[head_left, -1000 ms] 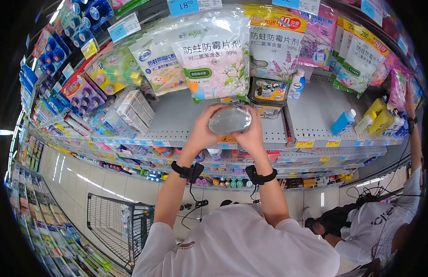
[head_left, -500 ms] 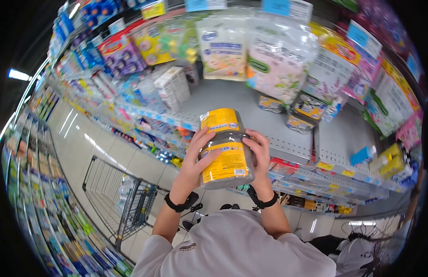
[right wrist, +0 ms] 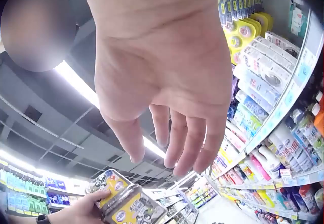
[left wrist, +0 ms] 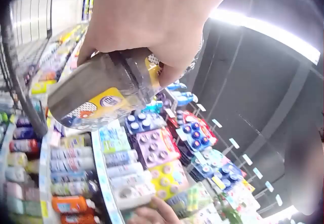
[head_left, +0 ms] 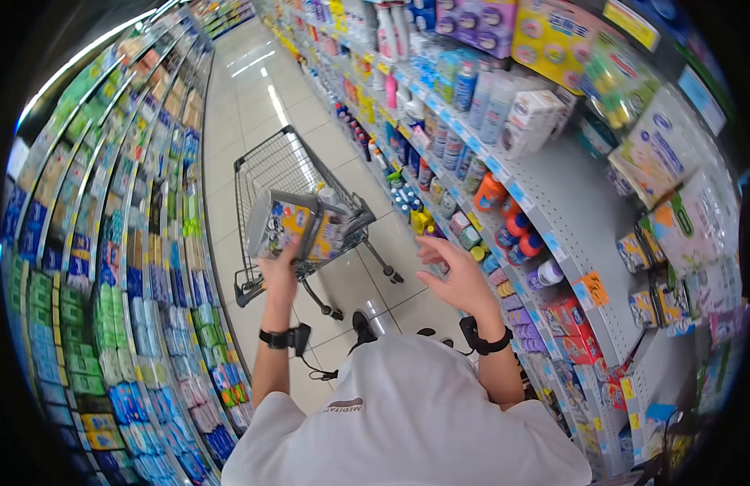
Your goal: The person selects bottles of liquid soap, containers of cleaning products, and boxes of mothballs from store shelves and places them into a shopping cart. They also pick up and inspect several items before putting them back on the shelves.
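Note:
My left hand point(head_left: 279, 271) grips a twin-pack of grey clear plastic tubs point(head_left: 317, 227) with yellow cartoon labels, its fingers and thumb around one side. The pack is tilted and overlaps the shopping cart point(head_left: 257, 166) in the head view. From the left wrist, one smooth grey tub point(left wrist: 83, 95) sticks out below the hand, and the far side is hidden behind the fingers. My right hand point(head_left: 464, 279) is in the air beside the shelf with nothing in it; its fingers hang loosely bent in the right wrist view.
Along the right runs a shelf point(head_left: 569, 194) of spray cans, bottles and hanging bags. Two similar labelled tub packs point(head_left: 662, 304) stand on it. Packed shelves point(head_left: 108, 324) line the left side. Between them lies the tiled aisle floor point(head_left: 262, 89), with the cart on it.
The body has turned left from the shelf toward the cart. The tub pack, first held in both hands, has moved left in my left hand; my right hand has let go.

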`<state>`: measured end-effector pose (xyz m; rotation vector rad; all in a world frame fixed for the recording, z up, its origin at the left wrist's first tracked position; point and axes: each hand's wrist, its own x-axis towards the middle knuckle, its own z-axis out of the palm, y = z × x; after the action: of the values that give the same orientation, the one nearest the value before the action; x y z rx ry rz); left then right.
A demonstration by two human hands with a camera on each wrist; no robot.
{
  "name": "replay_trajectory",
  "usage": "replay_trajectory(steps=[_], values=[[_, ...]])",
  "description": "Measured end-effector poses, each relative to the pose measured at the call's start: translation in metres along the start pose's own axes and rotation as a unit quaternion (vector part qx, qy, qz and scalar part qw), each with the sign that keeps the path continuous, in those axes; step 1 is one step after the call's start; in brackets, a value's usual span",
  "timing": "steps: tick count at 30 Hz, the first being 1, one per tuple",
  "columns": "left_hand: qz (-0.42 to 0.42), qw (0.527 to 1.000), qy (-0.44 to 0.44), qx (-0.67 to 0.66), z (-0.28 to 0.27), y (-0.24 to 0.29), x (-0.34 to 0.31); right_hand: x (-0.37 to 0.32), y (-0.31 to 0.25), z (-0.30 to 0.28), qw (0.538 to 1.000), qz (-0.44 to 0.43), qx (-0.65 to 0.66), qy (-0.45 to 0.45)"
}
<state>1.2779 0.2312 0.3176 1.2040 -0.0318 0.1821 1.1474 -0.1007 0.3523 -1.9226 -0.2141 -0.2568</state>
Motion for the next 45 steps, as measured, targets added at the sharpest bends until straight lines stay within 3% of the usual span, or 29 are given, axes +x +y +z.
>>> replay_trajectory(steps=[4,8,10,11,13,14,15,17,20,22,29,31,33,35,37,39,41,43,45], values=[[0.111,0.979,0.03,0.17,-0.052,0.013,0.061,0.006,0.01,0.018,0.999,0.036,-0.016,-0.016],[0.12,0.966,0.025,0.228,-0.091,-0.012,0.125,0.006,0.026,0.035,0.997,0.074,-0.02,0.009],[0.174,0.894,0.001,0.412,-0.1,-0.032,0.147,0.006,0.032,0.042,0.997,0.076,-0.018,0.009],[0.171,0.897,-0.001,0.407,-0.104,-0.037,0.153,0.005,0.033,0.044,0.997,0.077,-0.01,0.009],[0.09,0.773,-0.199,0.595,-0.099,-0.04,0.161,0.003,0.036,0.047,0.996,0.084,-0.023,0.012],[0.091,0.753,-0.206,0.618,-0.104,-0.053,0.162,0.002,0.036,0.046,0.996,0.088,-0.03,0.014],[0.096,0.756,-0.216,0.611,-0.109,-0.063,0.162,-0.002,0.035,0.045,0.995,0.091,-0.038,0.024],[0.024,0.717,-0.25,0.65,-0.115,-0.081,0.166,-0.01,0.033,0.04,0.991,0.117,-0.035,0.055],[0.033,0.723,-0.293,0.624,-0.13,-0.091,0.172,-0.03,0.039,0.029,0.983,0.141,-0.034,0.108],[-0.025,0.68,-0.296,0.671,-0.129,-0.078,0.167,-0.047,0.048,0.026,0.977,0.159,-0.032,0.138],[-0.053,0.592,-0.323,0.737,-0.183,-0.115,0.181,-0.102,0.067,-0.015,0.942,0.23,-0.01,0.244],[-0.123,0.567,-0.325,0.747,-0.193,-0.122,0.189,-0.121,0.071,-0.031,0.934,0.235,-0.03,0.268],[-0.117,0.571,-0.338,0.739,-0.209,-0.128,0.194,-0.136,0.07,-0.052,0.923,0.232,-0.069,0.3],[-0.081,0.615,-0.3,0.725,-0.215,-0.146,0.193,-0.151,0.059,-0.072,0.903,0.251,-0.084,0.338],[-0.03,0.639,-0.291,0.712,-0.182,-0.132,0.165,-0.173,0.05,-0.097,0.886,0.235,-0.133,0.376],[-0.049,0.684,-0.248,0.685,-0.119,-0.105,0.119,-0.192,0.04,-0.122,0.864,0.225,-0.164,0.42],[-0.027,0.655,-0.262,0.708,-0.125,-0.129,0.106,-0.207,0.021,-0.146,0.827,0.232,-0.201,0.471],[0.097,0.656,-0.081,0.744,-0.139,-0.168,0.077,-0.227,0.018,-0.175,0.791,0.226,-0.227,0.521],[0.06,0.635,-0.081,0.766,-0.126,-0.16,0.07,-0.244,0.016,-0.203,0.76,0.214,-0.248,0.562]])
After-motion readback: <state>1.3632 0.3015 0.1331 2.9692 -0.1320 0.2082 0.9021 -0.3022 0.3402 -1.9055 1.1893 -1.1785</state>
